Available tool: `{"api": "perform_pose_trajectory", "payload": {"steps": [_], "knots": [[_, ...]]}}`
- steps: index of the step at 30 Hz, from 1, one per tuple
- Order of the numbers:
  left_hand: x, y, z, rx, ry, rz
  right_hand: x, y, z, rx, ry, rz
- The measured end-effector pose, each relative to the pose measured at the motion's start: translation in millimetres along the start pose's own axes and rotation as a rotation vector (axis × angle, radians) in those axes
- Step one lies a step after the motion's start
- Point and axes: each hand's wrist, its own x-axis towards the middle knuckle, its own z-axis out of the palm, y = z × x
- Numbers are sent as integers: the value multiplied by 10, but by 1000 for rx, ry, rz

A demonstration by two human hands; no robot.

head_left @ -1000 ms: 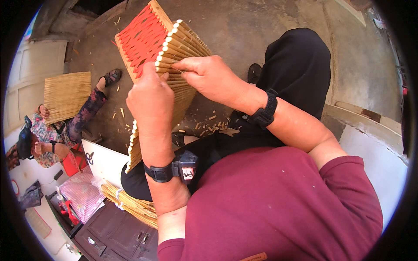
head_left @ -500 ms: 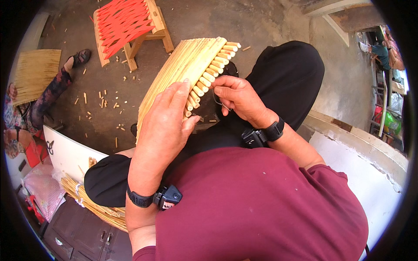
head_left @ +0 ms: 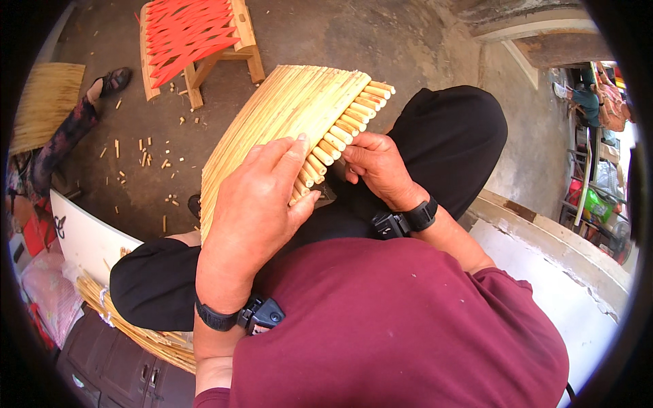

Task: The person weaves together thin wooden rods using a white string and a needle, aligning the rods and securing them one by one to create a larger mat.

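A mat of pale yellow reed stalks (head_left: pixel 289 102), bound side by side, slants up in front of me over my lap. Along its right edge sits a row of short, thick stalk ends (head_left: pixel 340 132). My left hand (head_left: pixel 262 183) grips the mat's near edge, fingers flat over the top and thumb by the lowest stalk ends. At the right side of that row, my right hand (head_left: pixel 381 166) is closed in a pinch, fingertips against the stalk ends. Whatever it holds is hidden by the fingers and the mat.
A wooden stool (head_left: pixel 252 41) with red webbing stands ahead. Cut stalk pieces (head_left: pixel 145 153) litter the floor. At left, another person's leg (head_left: pixel 68 136) shows beside a second reed mat (head_left: pixel 44 102). A bundle of stalks (head_left: pixel 136 330) lies above a dark cabinet (head_left: pixel 122 360).
The mat has shifted slightly right and down in view and shows more of its top. My right hand is closer against the stalk ends; the thin curved wire seen by its fingers earlier no longer shows.
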Motion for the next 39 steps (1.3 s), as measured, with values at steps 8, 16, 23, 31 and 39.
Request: {"api": "perform_pose_trajectory", "payload": {"steps": [8, 16, 23, 31, 39], "knots": [[54, -39, -71, 10, -32, -4, 107, 85, 26, 32, 14, -20], [64, -44, -86, -9, -38, -23, 104, 21, 95, 77, -29, -51], [49, -47, -100, 9, -26, -24, 109, -42, 92, 64, -87, -50], [39, -55, -149, 25, -8, -12, 144, 4, 43, 129, -192, -29], [28, -104, -168, 32, 13, 23, 157, -8, 17, 122, -252, -6]]}}
